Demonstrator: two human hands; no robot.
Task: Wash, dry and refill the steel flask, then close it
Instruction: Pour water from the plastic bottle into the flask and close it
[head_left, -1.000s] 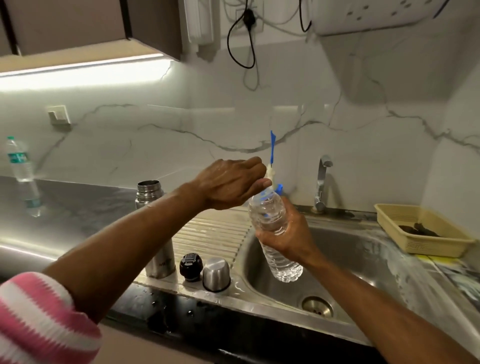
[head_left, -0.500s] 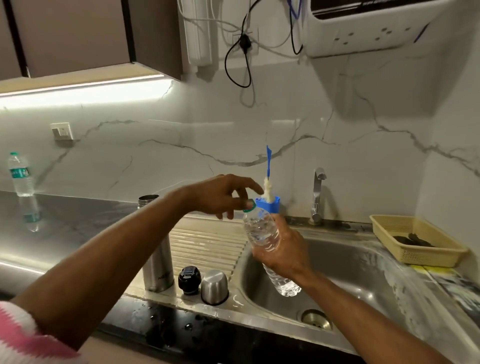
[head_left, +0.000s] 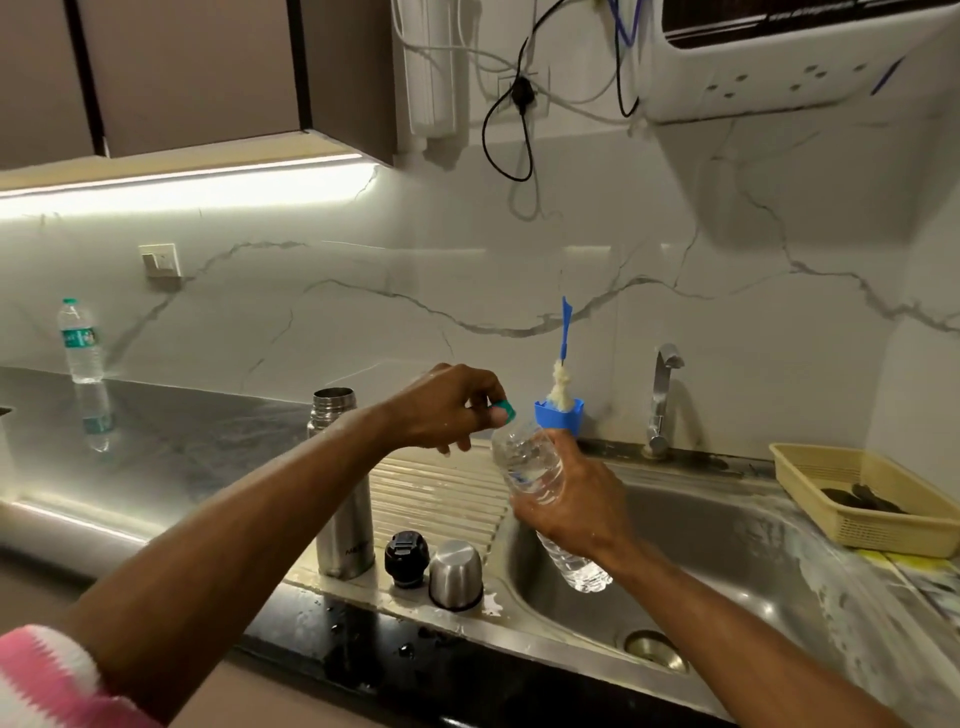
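While the head view looks down over a steel sink, the right hand grips a clear plastic water bottle around its upper body, fingers curled round it, holding it tilted over the basin with its neck up and to the left. Left hand is at the bottle's mouth, thumb and fingertips pinching a small green cap; whether the cap is on the neck or off it cannot be told.

Steel flask stands upright and open-topped on the ribbed drainboard, left of the basin, partly hidden behind the left forearm. Just beside its base, toward the front edge: a black stopper, then a steel cup lid set mouth down, the two nearly touching.

Behind the bottle, a blue holder with a blue-handled bottle brush standing in it. Tap at the back of the sink. Yellow basket on the right counter, dark items inside. A second water bottle stands well apart at far left by the marble wall. Pink-and-white sleeve at lower left.
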